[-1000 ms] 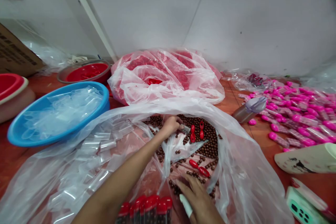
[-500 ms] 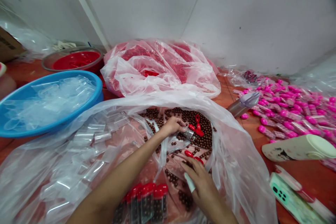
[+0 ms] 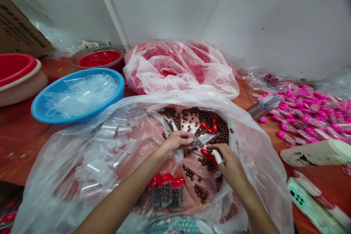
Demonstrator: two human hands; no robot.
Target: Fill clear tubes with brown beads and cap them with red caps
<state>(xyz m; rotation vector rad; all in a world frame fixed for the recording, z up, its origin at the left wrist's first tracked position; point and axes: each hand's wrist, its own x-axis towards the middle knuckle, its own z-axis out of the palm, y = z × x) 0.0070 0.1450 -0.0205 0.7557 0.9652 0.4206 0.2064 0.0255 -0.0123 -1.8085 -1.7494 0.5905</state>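
Observation:
My left hand [image 3: 178, 141] is closed on a small clear tube [image 3: 196, 142] with dark balls inside. To its right, my right hand [image 3: 225, 155], with a white cover on one finger, pinches a red cap [image 3: 208, 154]. Brown balls [image 3: 221, 133] lie spread over the clear plastic sheet around both hands, with more red caps [image 3: 211, 128] on them. Several filled tubes with red caps [image 3: 166, 190] stand close together nearer to me. Uncapped clear tubes [image 3: 109, 153] lie in a loose heap on the left of the sheet.
A blue basin [image 3: 119, 95] of clear pieces stands at the left, near red bowls [image 3: 16, 67]. Behind the sheet sits a bag of red pieces [image 3: 178, 65]. Pink-capped tubes [image 3: 315, 113], a cream bottle [image 3: 309, 153] and a phone [image 3: 307, 199] are at the right.
My left hand has drawn the tube back from the ball pile. My right hand has moved right and taken hold of a red cap. The view has shifted left.

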